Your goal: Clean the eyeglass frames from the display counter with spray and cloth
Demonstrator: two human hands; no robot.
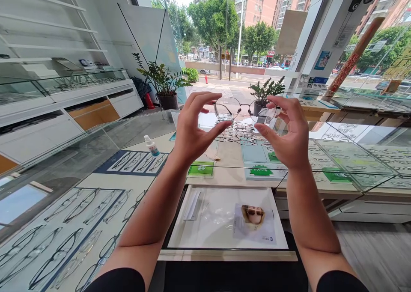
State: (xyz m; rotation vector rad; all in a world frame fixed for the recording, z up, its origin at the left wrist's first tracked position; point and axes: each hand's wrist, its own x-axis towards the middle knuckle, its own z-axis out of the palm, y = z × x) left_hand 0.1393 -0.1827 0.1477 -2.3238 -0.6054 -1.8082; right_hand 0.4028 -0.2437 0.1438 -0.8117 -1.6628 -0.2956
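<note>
- Stretching black sleeves [118, 281] and bare forearms [152, 208] on either side of the open drawer [227, 255].
- Pinching the glasses [244, 105] by one rim in the left grip [197, 125], by the other in the right grip [290, 131].
- Holding them beyond the drawer, above the glass worktop [229, 173].

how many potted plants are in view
2: one potted plant right of the white cabinet; a second potted plant, partly behind the eyeglasses held between left hand and right hand. More may be hidden.
</note>
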